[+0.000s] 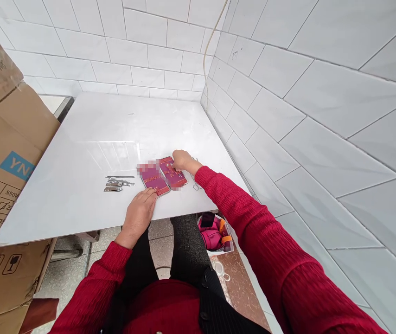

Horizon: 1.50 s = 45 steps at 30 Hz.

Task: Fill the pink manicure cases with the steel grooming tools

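Note:
An open manicure case [149, 174] with a purple lining, red edges and small elastic loops lies on the white table. My left hand [141, 209] holds its near left edge, with the fingertips resting on the red border. Over the right half of the case, my right hand [183, 160] has its fingers closed in a pinch by the loops; whatever they hold is hidden. Left of the case lie several metal nail tools [120, 180], with nail clippers [113, 187] nearest me. Beside my right wrist, the finger rings of small scissors [197, 187] show, partly covered by my sleeve.
The white table [97, 116] meets tiled walls at the back and right. A large cardboard box [6, 153] stands against its left side. Below the front edge, a clear plastic bin [227, 246] holds pink cases. A cable [205, 58] hangs in the corner.

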Tool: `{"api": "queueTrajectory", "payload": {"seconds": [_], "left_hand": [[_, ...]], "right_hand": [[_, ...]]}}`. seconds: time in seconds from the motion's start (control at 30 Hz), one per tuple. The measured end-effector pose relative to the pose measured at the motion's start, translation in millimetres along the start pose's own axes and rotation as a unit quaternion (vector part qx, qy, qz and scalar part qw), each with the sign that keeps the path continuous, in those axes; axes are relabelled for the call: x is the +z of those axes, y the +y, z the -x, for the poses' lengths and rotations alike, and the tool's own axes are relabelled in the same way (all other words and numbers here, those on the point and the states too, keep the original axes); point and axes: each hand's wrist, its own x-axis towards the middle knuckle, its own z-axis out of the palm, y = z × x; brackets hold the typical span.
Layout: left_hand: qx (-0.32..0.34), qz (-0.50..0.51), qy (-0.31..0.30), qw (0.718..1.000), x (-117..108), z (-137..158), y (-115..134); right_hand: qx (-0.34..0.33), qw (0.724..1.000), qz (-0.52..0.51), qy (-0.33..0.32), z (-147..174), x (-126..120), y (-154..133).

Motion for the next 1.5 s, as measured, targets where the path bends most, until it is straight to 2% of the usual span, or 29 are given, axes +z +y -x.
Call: {"api": "queueTrajectory", "payload": {"seconds": [0.1, 0.23, 0.47, 0.63, 0.7, 0.87, 1.07, 1.27, 1.43, 1.5], "left_hand": [[0.002, 0.001, 0.001, 1.0, 0, 0, 0], [-0.006, 0.021, -0.001, 1.0, 1, 2, -1], [-0.008, 0.038, 0.001, 0.999, 5, 3, -5], [-0.01, 0.037, 0.005, 0.999, 5, 4, -5], [-0.01, 0.036, 0.005, 0.999, 5, 4, -5], [0.0, 0.024, 0.006, 1.0, 3, 3, -4], [0.001, 0.025, 0.002, 1.0, 3, 1, -3], [-0.001, 0.019, 0.004, 1.0, 3, 1, -2], [0.01, -0.002, 0.009, 1.0, 1, 4, 1], [0.015, -0.01, 0.012, 1.0, 1, 4, 2]], "right_hand": [[-0.007, 0.999, -0.007, -0.031, -9, -1, -5], [-0.019, 0.999, -0.01, -0.029, -14, -1, -12], [0.015, 0.997, -0.075, 0.017, -17, 6, -8], [0.029, 0.989, -0.11, 0.096, -25, -5, -5], [0.038, 0.986, -0.12, 0.113, -25, -16, 0], [0.064, 0.987, -0.113, 0.089, -11, -31, 35], [0.117, 0.989, -0.046, 0.076, 10, -13, 77], [0.111, 0.991, -0.07, 0.023, 20, 5, 77], [0.108, 0.989, -0.042, 0.089, 34, 12, 74], [0.079, 0.986, -0.055, 0.134, 42, 18, 71]]}}
